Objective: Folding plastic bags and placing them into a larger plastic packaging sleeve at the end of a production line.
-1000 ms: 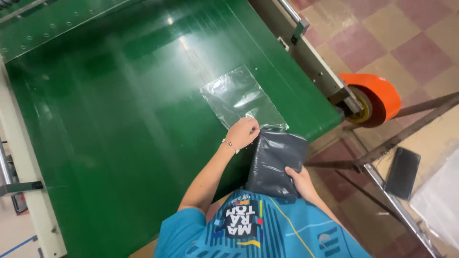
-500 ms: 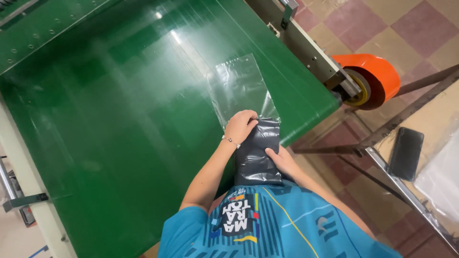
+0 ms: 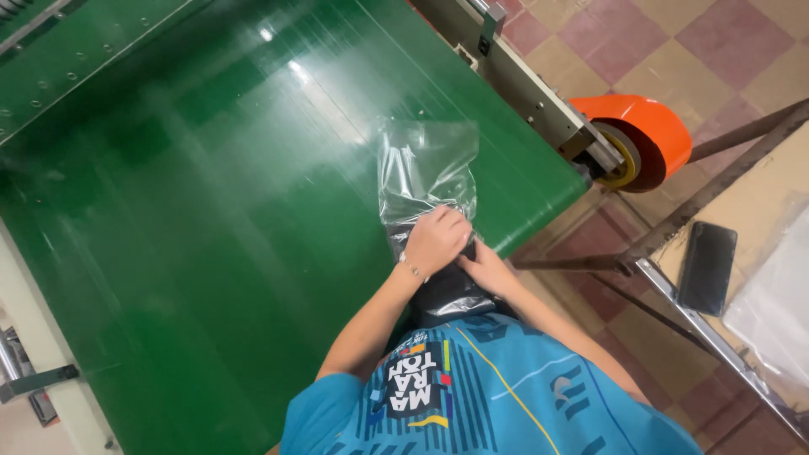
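Note:
A clear plastic bag (image 3: 425, 168) lies flat on the green conveyor belt (image 3: 211, 236), its mouth toward me. My left hand (image 3: 434, 240), a thin bracelet on its wrist, is closed over the bag's mouth. My right hand (image 3: 487, 268) is just beside it, gripping a folded dark garment (image 3: 447, 297). The garment's front end is at the bag's mouth under my hands; how far it is inside is hidden. The rest hangs over the belt's near edge against my blue shirt.
A metal side rail (image 3: 522, 84) runs along the belt's right edge, ending at an orange roller cover (image 3: 645, 135). A dark phone (image 3: 708, 268) and clear plastic sheets (image 3: 775, 303) lie on a table to the right, over a checkered tile floor.
The dark garment has moved up from the belt's edge to the bag's mouth. Both hands have come together there, and the bag's near end has bunched up.

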